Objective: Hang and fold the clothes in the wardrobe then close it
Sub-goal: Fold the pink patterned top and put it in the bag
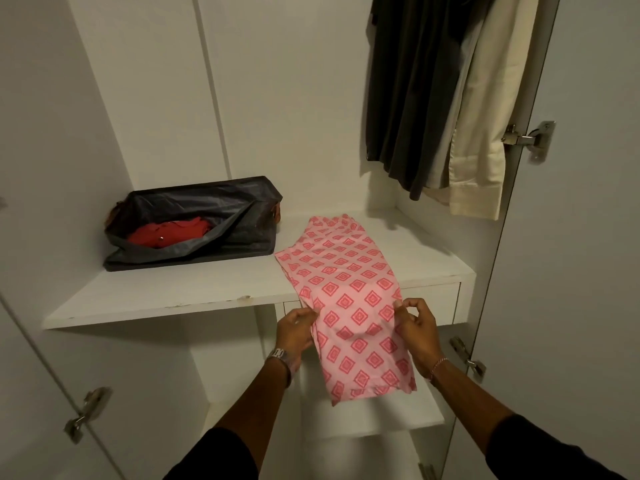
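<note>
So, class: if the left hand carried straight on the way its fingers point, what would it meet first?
The left hand pinches the pink patterned cloth at its left edge, with the fingers pointing up and right. It would probably press further into that cloth first, with the front edge of the white shelf just beyond; depth is unclear.

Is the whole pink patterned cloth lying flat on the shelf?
No, only the far part of the pink cloth lies on the shelf; the near part hangs over the front edge, pinched by the left hand and right hand.
</note>
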